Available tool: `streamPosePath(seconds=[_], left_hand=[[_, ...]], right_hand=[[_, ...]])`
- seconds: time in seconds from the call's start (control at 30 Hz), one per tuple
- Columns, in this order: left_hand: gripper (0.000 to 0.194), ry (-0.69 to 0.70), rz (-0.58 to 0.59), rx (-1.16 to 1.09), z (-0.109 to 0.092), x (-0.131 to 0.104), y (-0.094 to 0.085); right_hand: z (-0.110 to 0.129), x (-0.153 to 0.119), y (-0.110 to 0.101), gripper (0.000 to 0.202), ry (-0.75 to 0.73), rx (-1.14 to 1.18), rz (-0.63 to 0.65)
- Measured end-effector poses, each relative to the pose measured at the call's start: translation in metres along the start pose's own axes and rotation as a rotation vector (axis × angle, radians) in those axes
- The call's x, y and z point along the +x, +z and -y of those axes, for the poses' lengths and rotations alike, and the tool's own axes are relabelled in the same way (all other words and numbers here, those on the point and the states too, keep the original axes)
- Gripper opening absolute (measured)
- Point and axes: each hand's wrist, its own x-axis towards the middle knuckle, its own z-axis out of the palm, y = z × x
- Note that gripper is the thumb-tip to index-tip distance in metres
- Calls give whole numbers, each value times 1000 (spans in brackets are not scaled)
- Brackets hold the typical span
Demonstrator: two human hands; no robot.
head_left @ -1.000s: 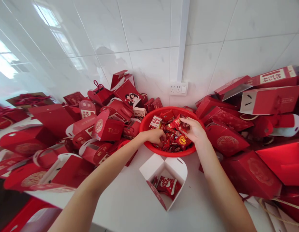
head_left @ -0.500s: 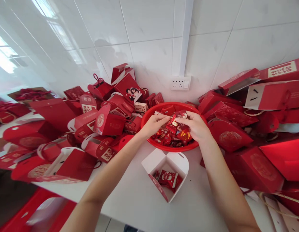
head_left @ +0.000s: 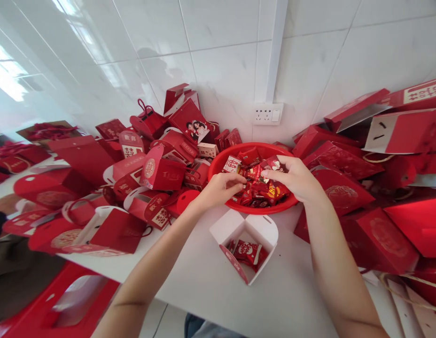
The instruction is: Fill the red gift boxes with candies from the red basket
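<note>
A round red basket (head_left: 253, 209) full of wrapped candies (head_left: 255, 188) stands against the wall. My right hand (head_left: 291, 176) is over its right side, thumb and fingers closed on a red-wrapped candy (head_left: 272, 164). At the basket's left edge, my left hand (head_left: 223, 188) has its fingers bent, with a gap between thumb and fingers and nothing seen in them. Just in front of the basket, an open white-lined box (head_left: 265, 230) holds red packets (head_left: 248, 252).
Red gift boxes (head_left: 165, 169) are heaped to the left, and more red boxes (head_left: 348, 195) to the right. A wall socket (head_left: 268, 114) is behind the basket. A red stool (head_left: 77, 300) stands at the lower left, near a person's dark clothing (head_left: 20, 272).
My left hand has moved a little down and left, away from the candies it was touching near my right hand. My right hand stays over the basket. The view has shifted slightly.
</note>
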Motion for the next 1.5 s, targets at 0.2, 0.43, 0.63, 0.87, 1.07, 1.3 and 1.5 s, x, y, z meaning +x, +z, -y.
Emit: streamPosePath(seconds=[0.2, 0.43, 0.63, 0.87, 1.07, 1.3, 1.5], left_hand=[[26, 46, 25, 132, -3, -5, -4], [32, -27, 235, 517, 14, 33, -10], [28, -97, 535, 544, 20, 50, -3], [27, -25, 245, 442, 18, 37, -8], [28, 112, 487, -101, -28, -15, -18], [23, 77, 420, 301, -40, -60, -24], [31, -45, 338, 320, -29, -88, -29]], right_hand=[[-2, 1, -1, 19, -12, -60, 46], [-12, 6, -5, 15, -1, -392, -40], [-15, 9, -7, 12, 0, -577, -109], [-22, 12, -7, 29, -1, -445, -183], [-1, -1, -3, 33, -64, -145, 84], [24, -30, 13, 20, -54, -151, 448], [29, -42, 23, 28, -125, -334, 585]])
